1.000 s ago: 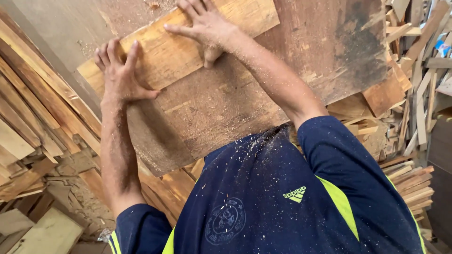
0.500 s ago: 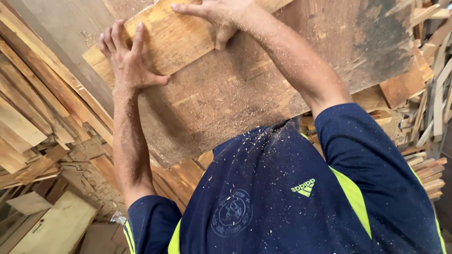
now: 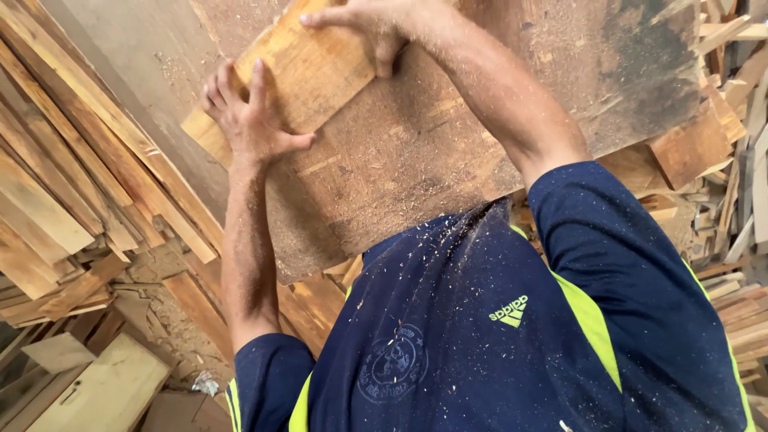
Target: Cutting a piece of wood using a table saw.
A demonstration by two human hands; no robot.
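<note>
While both palms press flat with fingers spread open, the left hand (image 3: 252, 120) and right hand (image 3: 372, 24) rest on a pale wooden board (image 3: 308, 76) lying atop the sawdust-covered desk (image 3: 480, 144).

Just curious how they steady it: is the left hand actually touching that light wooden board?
Touching. The head view shows the left hand pressed flat, fingers spread, on the light wooden board, no gap visible.

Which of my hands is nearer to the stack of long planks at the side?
Left. The left hand presses flat on the board beside the plank stack; the right hand lies farther across it.
</note>
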